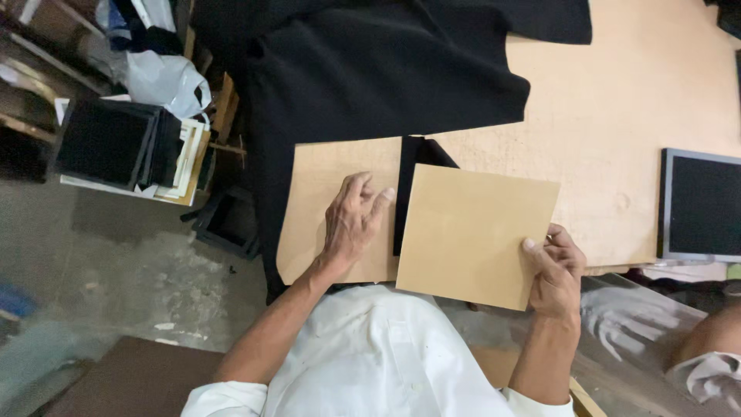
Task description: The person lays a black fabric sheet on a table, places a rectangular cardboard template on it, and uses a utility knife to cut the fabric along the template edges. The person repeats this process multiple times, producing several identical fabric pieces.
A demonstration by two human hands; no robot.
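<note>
A square brown board (472, 232) lies tilted on the wooden table (617, 131), over a strip of black cloth (407, 166). My right hand (557, 272) grips the board's near right edge, thumb on top. My left hand (353, 218) presses flat on a brown sheet (309, 208) beside the board's left edge, fingers touching the black strip. A large piece of black fabric (370, 69) spreads over the far left part of the table and hangs off its edge.
A framed black panel (701, 205) lies at the table's right edge. Stacks of black-faced boards (123, 147) sit on a stand to the left, with a white plastic bag (162, 77) behind. Clear plastic wrap (633, 324) lies near my right arm.
</note>
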